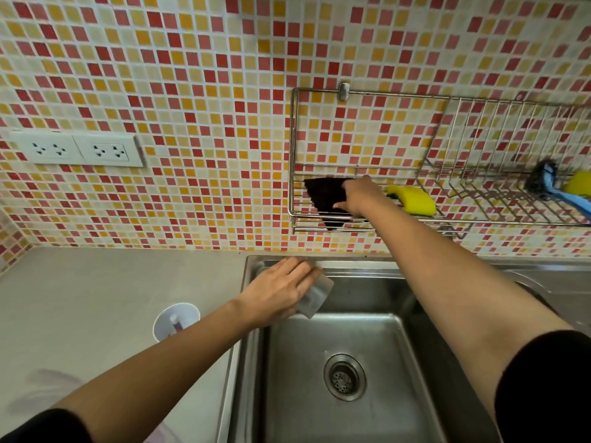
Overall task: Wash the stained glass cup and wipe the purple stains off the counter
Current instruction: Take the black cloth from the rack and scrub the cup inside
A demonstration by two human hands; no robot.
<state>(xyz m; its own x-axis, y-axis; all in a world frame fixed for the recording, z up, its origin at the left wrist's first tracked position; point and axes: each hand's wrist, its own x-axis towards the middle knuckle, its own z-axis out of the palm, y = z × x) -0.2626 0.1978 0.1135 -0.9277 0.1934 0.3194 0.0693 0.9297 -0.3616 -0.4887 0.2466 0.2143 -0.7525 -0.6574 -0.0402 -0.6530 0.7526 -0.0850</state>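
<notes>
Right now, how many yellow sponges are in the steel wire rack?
2: one yellow sponge mid-rack beside the right hand; another at the frame's right edge by the blue-handled brush, cropped. More may be hidden.

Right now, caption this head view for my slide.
Left hand holds glass cup over sink; right hand grips dark pad on wall rack.
</notes>
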